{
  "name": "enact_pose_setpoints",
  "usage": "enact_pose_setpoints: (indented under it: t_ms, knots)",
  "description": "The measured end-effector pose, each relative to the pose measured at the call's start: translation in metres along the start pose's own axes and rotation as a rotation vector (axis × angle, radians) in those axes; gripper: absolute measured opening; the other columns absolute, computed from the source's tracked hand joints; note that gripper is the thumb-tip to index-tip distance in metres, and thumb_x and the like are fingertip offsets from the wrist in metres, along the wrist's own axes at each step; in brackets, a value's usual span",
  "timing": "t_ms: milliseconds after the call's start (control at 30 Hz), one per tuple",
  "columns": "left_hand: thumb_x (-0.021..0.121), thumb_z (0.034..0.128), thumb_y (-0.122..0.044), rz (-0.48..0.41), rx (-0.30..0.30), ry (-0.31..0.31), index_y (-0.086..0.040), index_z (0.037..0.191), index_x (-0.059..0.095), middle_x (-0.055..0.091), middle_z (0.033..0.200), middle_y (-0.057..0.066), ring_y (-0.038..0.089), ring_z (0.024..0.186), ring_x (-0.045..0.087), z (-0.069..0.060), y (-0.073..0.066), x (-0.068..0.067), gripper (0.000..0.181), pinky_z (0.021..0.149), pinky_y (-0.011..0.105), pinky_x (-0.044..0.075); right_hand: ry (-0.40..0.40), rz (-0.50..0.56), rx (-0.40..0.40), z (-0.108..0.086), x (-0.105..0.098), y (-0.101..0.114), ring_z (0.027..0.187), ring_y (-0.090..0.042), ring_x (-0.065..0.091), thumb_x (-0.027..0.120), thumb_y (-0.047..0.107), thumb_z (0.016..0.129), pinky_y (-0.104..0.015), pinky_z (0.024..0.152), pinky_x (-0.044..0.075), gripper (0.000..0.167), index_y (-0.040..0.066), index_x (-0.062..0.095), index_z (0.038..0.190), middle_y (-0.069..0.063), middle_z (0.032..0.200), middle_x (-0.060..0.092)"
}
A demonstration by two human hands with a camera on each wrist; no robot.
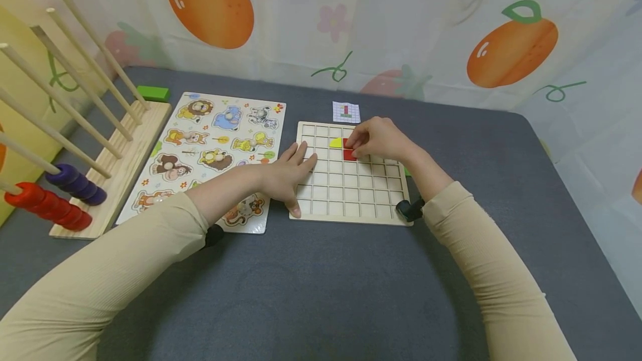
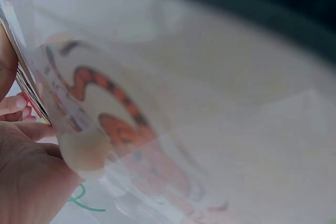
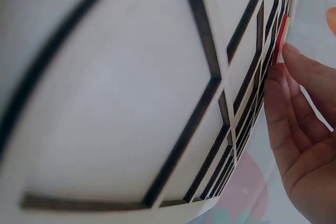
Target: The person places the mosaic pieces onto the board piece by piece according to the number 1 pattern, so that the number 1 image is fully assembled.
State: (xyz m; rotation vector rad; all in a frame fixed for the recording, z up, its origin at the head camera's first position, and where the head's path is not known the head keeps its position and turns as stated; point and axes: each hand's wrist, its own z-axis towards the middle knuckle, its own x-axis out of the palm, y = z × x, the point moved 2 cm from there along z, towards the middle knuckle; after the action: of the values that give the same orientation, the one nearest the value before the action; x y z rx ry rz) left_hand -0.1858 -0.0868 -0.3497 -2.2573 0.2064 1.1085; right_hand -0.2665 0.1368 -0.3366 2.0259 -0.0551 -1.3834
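A light wooden grid board (image 1: 321,193) lies on the dark table. On its upper cells are a yellow piece (image 1: 336,143) and two red pieces, the lower one a red square (image 1: 349,155). My right hand (image 1: 383,141) is bent over them, thumb and fingertips pinching at the red (image 3: 282,38); its fingers partly hide the upper red piece. My left hand (image 1: 283,177) rests with spread fingers on the board's left edge, thumb near the lower left corner. A small printed grid card (image 1: 346,112) with a coloured figure lies just behind the board.
Left of the board lies an animal picture puzzle (image 1: 193,152), partly under my left forearm. A wooden peg stand (image 1: 115,183) with red rings (image 1: 47,206) and dark blue rings (image 1: 77,184) is at the far left. Behind it sits a green block (image 1: 153,93). A patterned curtain hangs behind the table.
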Motion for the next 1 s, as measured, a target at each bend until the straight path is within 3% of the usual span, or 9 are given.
enact_pose_setpoints:
  t_ms: [333, 700, 867, 1000]
  knots:
    - [0.085, 0.0733, -0.031, -0.003, 0.003, 0.001, -0.005, 0.159, -0.003, -0.027, 0.161, 0.022, 0.039, 0.151, -0.027, -0.001, -0.002, 0.000, 0.126, 0.126, 0.055, -0.002, -0.039, 0.032, 0.032, -0.011, -0.015, -0.007, 0.091, -0.019, 0.067, 0.074, 0.013, 0.086, -0.036, 0.084, 0.053, 0.022, 0.012, 0.074, 0.108, -0.008, 0.100, 0.073]
    - [0.085, 0.0749, -0.029, 0.003, -0.001, 0.004, -0.005, 0.159, -0.003, -0.027, 0.162, 0.022, 0.040, 0.151, -0.026, 0.000, -0.002, 0.000, 0.124, 0.126, 0.056, 0.000, -0.083, 0.037, 0.081, -0.032, -0.034, -0.041, 0.087, -0.017, 0.066, 0.073, 0.012, 0.087, -0.030, 0.077, 0.052, 0.024, 0.010, 0.073, 0.111, -0.010, 0.098, 0.074]
    - [0.084, 0.0758, -0.030, 0.010, 0.000, 0.005, -0.006, 0.159, -0.003, -0.027, 0.162, 0.021, 0.040, 0.151, -0.026, -0.001, -0.001, 0.000, 0.123, 0.126, 0.057, 0.000, -0.083, 0.036, 0.107, -0.045, -0.042, -0.057, 0.087, -0.011, 0.065, 0.071, 0.013, 0.089, -0.027, 0.079, 0.051, 0.024, 0.010, 0.073, 0.112, -0.010, 0.102, 0.075]
    - [0.084, 0.0754, -0.029, 0.006, 0.001, 0.002, -0.006, 0.159, -0.003, -0.027, 0.162, 0.022, 0.040, 0.151, -0.026, -0.001, -0.001, 0.000, 0.123, 0.126, 0.057, 0.000, -0.069, 0.024, 0.145, -0.055, -0.047, -0.069, 0.092, -0.014, 0.066, 0.070, 0.016, 0.091, -0.028, 0.081, 0.050, 0.025, 0.011, 0.072, 0.115, -0.010, 0.105, 0.075]
